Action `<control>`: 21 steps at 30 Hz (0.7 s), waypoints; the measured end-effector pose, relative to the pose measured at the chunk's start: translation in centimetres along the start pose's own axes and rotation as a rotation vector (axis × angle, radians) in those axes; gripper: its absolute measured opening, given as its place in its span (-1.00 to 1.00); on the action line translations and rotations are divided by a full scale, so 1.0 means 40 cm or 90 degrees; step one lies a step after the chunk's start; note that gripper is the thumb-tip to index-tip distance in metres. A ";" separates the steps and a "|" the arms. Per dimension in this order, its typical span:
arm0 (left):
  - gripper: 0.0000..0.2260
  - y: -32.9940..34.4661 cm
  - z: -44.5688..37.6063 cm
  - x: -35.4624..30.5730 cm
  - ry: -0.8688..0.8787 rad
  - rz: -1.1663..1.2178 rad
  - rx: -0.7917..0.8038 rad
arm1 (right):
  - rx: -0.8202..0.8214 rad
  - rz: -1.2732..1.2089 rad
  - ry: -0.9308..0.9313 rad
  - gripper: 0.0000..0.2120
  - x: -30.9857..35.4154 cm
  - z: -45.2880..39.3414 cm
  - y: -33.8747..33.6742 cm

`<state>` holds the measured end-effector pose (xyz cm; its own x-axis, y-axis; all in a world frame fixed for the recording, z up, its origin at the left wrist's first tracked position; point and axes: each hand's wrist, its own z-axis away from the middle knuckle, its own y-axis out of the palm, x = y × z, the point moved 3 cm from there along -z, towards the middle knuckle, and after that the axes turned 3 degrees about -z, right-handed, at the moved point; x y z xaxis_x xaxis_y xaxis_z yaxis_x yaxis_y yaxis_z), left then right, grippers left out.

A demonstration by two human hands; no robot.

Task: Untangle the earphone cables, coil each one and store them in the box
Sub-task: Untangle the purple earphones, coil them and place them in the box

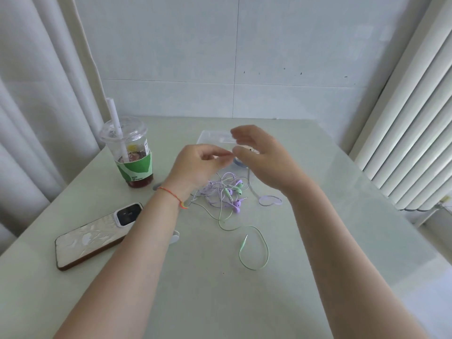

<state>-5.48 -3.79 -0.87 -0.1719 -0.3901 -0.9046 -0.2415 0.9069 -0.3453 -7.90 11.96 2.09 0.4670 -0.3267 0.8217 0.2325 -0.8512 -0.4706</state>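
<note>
Broadly, I see a pale green table [318, 277] filling the lower view, set against a white wall between curtains [36, 94] at the left and a ribbed radiator [415, 118] at the right. Both of the person's forearms reach in from the bottom edge.

Next in size, a phone [93, 238] lies camera-side up at the left, partly under the left forearm. Behind it stands a clear plastic cup [132, 155] with a domed lid, a white straw and a green sleeve; dark red drink sits in its bottom, with something yellowish above that I cannot identify.

At the far middle of the table lies the clear box [212, 137], mostly hidden by the hands. What it holds I cannot tell; just beside it, under the right hand, I glimpse a bluish coil and a small pale object, too blurred to place inside or outside.

The left hand [198, 167], with a red string at the wrist, has its fingers curled, tips pinching toward the right hand; the strand between them is too fine to see, so I cannot tell what it grips. The right hand [259, 157] hovers with fingers relaxed and spread.

Below the hands, the tangled earphone cables [225, 194] lie on the table: purple and green strands knotted together. A green cable [259, 250] loops toward me, ending in its plug. A purple heart-shaped loop [270, 200] rests at the right.
</note>
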 end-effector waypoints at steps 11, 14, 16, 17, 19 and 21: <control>-0.69 -0.020 -0.001 -0.001 -0.047 -0.038 -0.034 | -0.021 -0.097 0.216 -0.72 -0.051 -0.015 0.004; -0.77 -0.059 -0.007 0.010 -0.077 0.114 -0.139 | -0.199 -0.115 0.254 -0.72 -0.080 -0.022 -0.049; -0.83 -0.086 -0.013 0.021 -0.083 0.198 -0.219 | -0.228 -0.106 0.277 -0.72 -0.100 -0.021 -0.064; -0.87 -0.093 -0.015 0.023 -0.071 0.192 -0.227 | -0.224 -0.095 0.283 -0.71 -0.106 -0.021 -0.063; -0.90 -0.088 -0.017 0.025 -0.035 0.094 -0.180 | -0.198 -0.033 0.279 -0.65 -0.109 -0.022 -0.050; -0.89 -0.061 -0.017 0.027 -0.006 0.020 -0.116 | -0.183 0.065 0.253 -0.57 -0.095 -0.019 -0.035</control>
<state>-5.71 -6.54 -0.83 -0.1732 -0.3590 -0.9171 -0.4051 0.8747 -0.2659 -10.66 14.07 -0.11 0.1003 -0.4984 0.8611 -0.0680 -0.8669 -0.4938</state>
